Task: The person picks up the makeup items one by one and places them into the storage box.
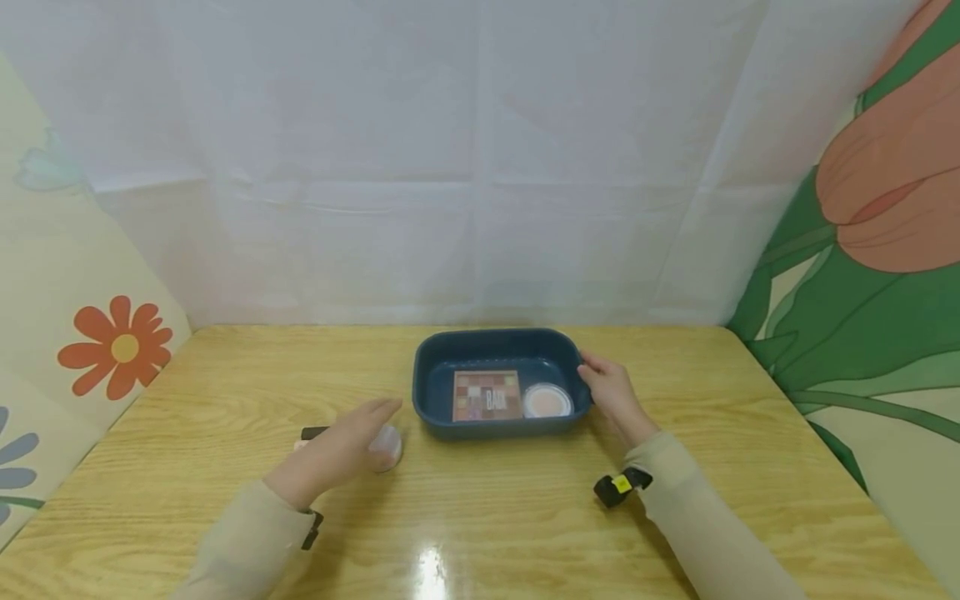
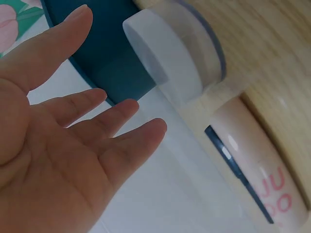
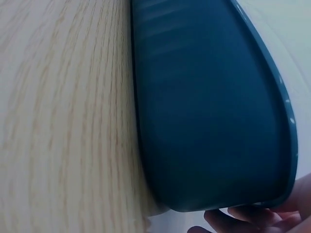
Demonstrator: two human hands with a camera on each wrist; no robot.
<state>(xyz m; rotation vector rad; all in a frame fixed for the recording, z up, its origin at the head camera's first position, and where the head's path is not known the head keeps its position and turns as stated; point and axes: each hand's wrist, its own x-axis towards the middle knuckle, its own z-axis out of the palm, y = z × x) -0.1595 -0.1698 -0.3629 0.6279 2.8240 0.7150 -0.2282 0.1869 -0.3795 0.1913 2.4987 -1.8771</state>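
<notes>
My left hand (image 1: 341, 446) is spread with straightened fingers beside a round jar (image 1: 386, 450) with a white lid and clear body. In the left wrist view, nothing lies in the palm, and the jar (image 2: 167, 53) stands beyond the fingertips. A pale pink cylinder (image 2: 262, 165) with pink letters lies near it, with a thin dark strip along its side. My right hand (image 1: 611, 392) grips the right end of a dark blue basin (image 1: 495, 429), fingers curled under its rim. Inside the basin lie an eyeshadow palette (image 1: 486, 396) and a round compact (image 1: 547, 401).
The basin stands on a wood-grain table (image 1: 510, 517). A dark-ended item (image 1: 313, 432) shows partly behind my left hand. A white cloth (image 1: 480, 167) hangs behind the table, with flower-patterned walls (image 1: 885, 333) at both sides.
</notes>
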